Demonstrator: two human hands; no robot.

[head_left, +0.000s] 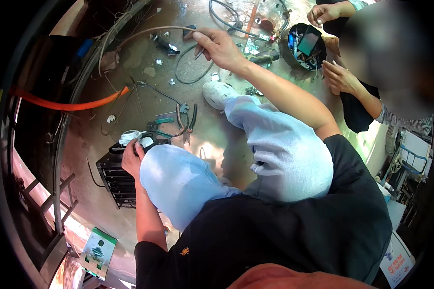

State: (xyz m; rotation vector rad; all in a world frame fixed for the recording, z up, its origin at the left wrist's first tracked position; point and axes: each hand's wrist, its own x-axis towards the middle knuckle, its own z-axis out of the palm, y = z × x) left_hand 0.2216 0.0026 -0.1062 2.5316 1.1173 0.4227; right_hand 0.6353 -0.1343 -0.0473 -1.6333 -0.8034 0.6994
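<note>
My right hand (217, 48) is closed near the top centre, gripping a long beige cable (149, 30) that arches leftward; a small thin metal piece (198, 54) also shows between its fingers. At lower left, my left hand (132, 159) is pinched on a small white object (129, 137) above a black slatted metal box (121, 185). A white square piece (146, 141) lies beside it on the box. Several pliers and cutters (178, 123) lie on the floor right of the box. A loop of dark cable (177, 72) lies below my right hand.
A co-worker's two hands (340, 77) are at a black tub of tools (301, 55) at upper right. An orange tube (70, 103) and dark metal frame (62, 192) are at left. A green-white box (98, 253) lies lower left. My raised knees (289, 159) occupy the middle.
</note>
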